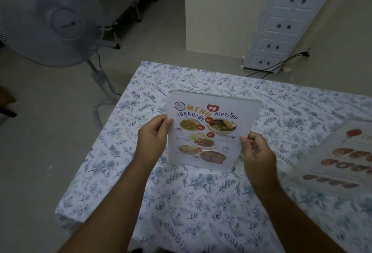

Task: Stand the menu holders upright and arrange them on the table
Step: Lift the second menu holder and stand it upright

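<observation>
Two bare forearms reach forward over the worktop (201, 202), which is covered with a white cloth printed with blue leaves. Between the hands stands a clear menu holder (209, 129), upright with its printed food menu facing the person and its lower edge at or just above the cloth; which of the two cannot be told. The left hand (154, 138) pinches the holder's left edge, thumb on the front face and fingers curled behind. The right hand (256, 152) grips the right edge lower down in the same way, thumb in front. To the right of the right hand, near the frame's edge, a second menu holder (340, 164) lies tilted back on the cloth, blurred, showing rows of round food pictures. Beyond the left hand, off the worktop, a standing fan (52, 19) rises from the grey floor. Beyond the right hand, a white panelled cabinet (281, 23) stands against the wall, a black cable trailing from its foot.
</observation>
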Available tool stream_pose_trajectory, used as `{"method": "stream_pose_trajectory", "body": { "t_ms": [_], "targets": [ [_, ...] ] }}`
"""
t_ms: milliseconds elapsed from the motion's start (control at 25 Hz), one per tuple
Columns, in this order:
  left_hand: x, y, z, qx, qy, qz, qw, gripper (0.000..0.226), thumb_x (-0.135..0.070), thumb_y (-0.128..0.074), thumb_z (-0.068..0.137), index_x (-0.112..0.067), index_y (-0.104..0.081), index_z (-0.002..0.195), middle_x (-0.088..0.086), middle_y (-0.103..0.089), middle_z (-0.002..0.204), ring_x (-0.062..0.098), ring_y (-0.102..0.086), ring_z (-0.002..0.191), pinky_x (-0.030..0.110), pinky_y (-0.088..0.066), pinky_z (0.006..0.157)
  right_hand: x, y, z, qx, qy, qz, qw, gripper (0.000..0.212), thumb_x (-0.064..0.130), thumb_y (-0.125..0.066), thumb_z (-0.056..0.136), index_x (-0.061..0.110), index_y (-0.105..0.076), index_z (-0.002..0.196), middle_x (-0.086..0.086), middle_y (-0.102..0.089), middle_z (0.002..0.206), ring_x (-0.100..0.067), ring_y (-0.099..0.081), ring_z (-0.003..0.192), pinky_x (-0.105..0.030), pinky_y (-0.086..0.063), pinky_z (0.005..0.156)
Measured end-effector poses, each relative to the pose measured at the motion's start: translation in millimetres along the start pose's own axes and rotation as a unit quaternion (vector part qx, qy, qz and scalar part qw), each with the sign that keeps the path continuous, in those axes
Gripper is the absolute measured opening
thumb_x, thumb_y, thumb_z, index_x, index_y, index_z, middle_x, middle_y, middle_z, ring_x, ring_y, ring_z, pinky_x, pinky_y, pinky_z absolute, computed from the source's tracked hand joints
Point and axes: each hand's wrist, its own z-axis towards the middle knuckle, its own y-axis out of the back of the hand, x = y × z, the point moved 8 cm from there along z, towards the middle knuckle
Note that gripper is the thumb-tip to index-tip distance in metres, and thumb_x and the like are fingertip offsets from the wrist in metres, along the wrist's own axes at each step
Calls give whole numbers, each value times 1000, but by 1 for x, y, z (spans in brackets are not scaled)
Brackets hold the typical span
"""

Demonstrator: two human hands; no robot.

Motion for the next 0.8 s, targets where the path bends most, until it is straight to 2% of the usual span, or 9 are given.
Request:
{"method": "stream_pose_trajectory", "body": {
  "t_ms": [160,240,320,400,480,560,640,720,800],
  "targets": [
    [1,-3,-3,-26,-12,18,999,20,-29,-59,102,-23,-77,111,-14,-79,101,5,-75,96,34,-63,85,6,0,-2,-20,41,-50,998,8,17,-58,99,22,-62,95,18,-66,81,13,-65,75,-4,-46,54],
    [-3,-3,-6,-33,-23,28,999,20,-29,-59,103,-25,-76,110,-23,-77,94,-3,-73,90,23,-61,79,6,0,-2,-25,48,-59,997,8,16,-58,100,21,-63,94,16,-66,80,14,-64,73,-3,-44,54],
    [-6,-3,-11,-37,-29,41,998,17,-29,-58,103,-28,-75,108,-32,-75,88,-8,-71,87,13,-57,73,7,1,-2,-17,57,-75,995,8,19,-58,100,19,-64,94,8,-68,79,7,-65,73,-5,-44,54],
    [-13,-2,-19,-48,-26,62,997,21,-31,-55,104,-26,-74,111,-31,-74,92,-7,-70,92,8,-53,73,7,2,-2,12,59,-85,995,9,20,-57,100,20,-65,96,6,-70,84,7,-65,77,-5,-45,56],
    [-19,-2,-33,-67,-14,73,995,33,-37,-49,106,-23,-69,129,-20,-74,118,-1,-67,113,12,-51,88,11,10,-7,43,62,-84,994,14,19,-56,100,22,-68,107,8,-71,98,14,-62,86,-4,-46,68],
    [-24,-3,-57,-89,0,85,992,44,-43,-45,106,-25,-58,145,-9,-62,145,6,-55,134,25,-46,106,12,22,-15,62,87,-130,986,29,24,-55,101,20,-65,128,5,-69,120,3,-61,108,-17,-46,91],
    [-33,-13,-89,-95,-6,129,987,48,-43,-42,107,-24,-51,150,-4,-52,155,10,-43,145,37,-39,118,10,33,-28,104,119,-210,965,45,35,-52,101,18,-55,142,-1,-59,143,-16,-49,134,-30,-35,108],
    [-40,-34,-121,-73,-25,178,981,51,-43,-41,107,-23,-46,154,-3,-45,162,5,-28,151,41,-28,126,3,48,-43,162,131,-274,939,58,45,-44,101,18,-43,152,0,-42,158,-16,-30,149,-33,-19,119],
    [-42,-59,-146,-37,-41,225,973,59,-46,-37,105,-21,-39,158,-4,-36,166,3,-18,154,36,-16,129,-8,65,-53,191,130,-322,918,64,52,-38,101,21,-32,157,5,-27,165,-12,-15,154,-32,-6,122]
  ]
}}
